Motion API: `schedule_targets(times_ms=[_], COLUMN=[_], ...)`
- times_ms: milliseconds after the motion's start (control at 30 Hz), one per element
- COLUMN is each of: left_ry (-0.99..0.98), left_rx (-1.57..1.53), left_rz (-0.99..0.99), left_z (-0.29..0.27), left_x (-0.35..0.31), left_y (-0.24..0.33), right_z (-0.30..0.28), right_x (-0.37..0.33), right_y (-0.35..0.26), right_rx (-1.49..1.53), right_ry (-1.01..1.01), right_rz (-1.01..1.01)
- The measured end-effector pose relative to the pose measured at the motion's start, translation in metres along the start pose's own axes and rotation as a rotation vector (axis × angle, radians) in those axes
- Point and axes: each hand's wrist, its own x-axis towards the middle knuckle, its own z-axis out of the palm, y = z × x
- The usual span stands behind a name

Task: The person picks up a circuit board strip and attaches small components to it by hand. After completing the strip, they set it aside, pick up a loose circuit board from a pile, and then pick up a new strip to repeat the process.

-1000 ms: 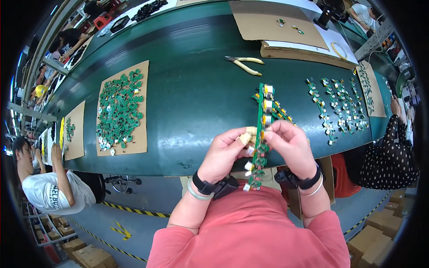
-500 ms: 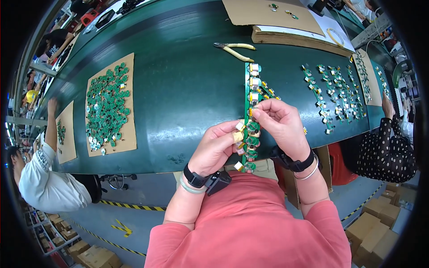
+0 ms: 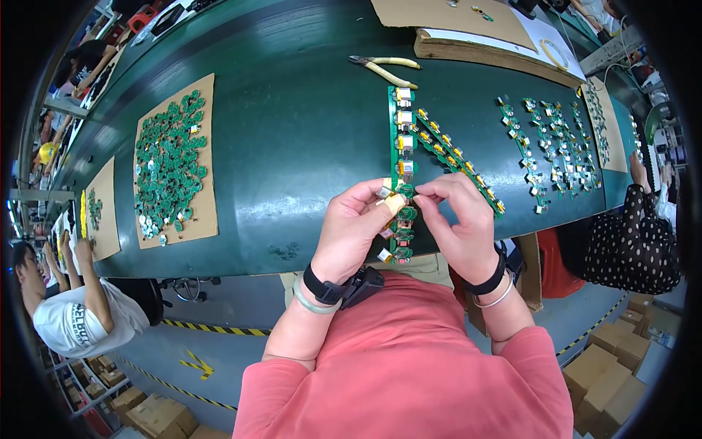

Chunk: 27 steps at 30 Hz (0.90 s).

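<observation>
I have both hands pinched on one long green circuit-board strip: my left hand closes thumb and taped finger on its near part, my right hand grips just beside it, probably to steady a joint between two boards. The strip's far end rests on the green table. Yellow-handled cutters lie beyond. Brown cardboard boxes sit low, right of my right arm.

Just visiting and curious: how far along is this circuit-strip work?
Looks done: loose green pieces heaped on the cardboard sheet. In hand: the left hand and right hand pinch one green strip mid-length. Left: its upper part, plus another strip lying on the table beside it.
</observation>
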Motion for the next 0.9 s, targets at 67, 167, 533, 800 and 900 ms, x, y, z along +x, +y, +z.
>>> schedule_targets(times_ms=[67,167,533,800,900], left_ry=[-0.003,-0.046,-0.076,0.056,0.059], left_rx=[0.005,0.043,-0.033,0.159,0.200], left_rz=[0.001,-0.051,-0.041,0.280,0.252], left_z=[0.001,0.003,0.010,0.025,0.024], left_x=[-0.001,-0.003,-0.006,-0.008,-0.007], left_y=[-0.001,0.001,0.003,-0.007,-0.004], right_z=[0.001,-0.004,-0.011,-0.013,-0.007], right_x=[-0.003,-0.003,0.004,0.018,0.017], right_y=[0.001,0.006,0.005,-0.037,-0.029], right_rx=[0.243,0.678,0.938,0.028,0.122], right_ry=[0.005,-0.036,-0.122,-0.199,-0.167], right_rz=[0.227,0.504,0.754,0.158,0.145])
